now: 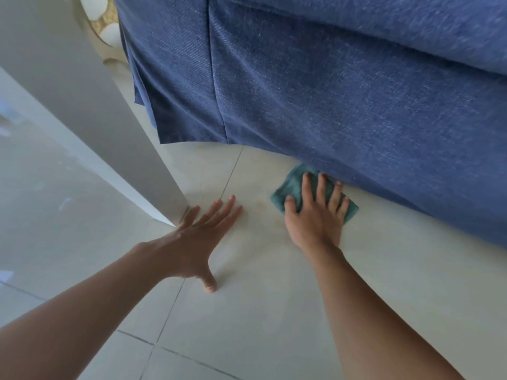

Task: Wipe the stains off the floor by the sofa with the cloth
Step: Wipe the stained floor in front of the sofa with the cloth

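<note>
A small teal cloth lies flat on the pale tiled floor, right against the bottom edge of the blue sofa. My right hand presses down on the cloth with fingers spread, covering most of it. A faint yellowish stain marks the tile just left of the cloth. My left hand rests flat on the floor to the left of the stain, fingers apart, holding nothing.
A white panel or wall corner meets the floor just beyond my left fingertips. The sofa's skirt hangs to the floor along the top and right. A pale ornate object shows at the top left behind the sofa.
</note>
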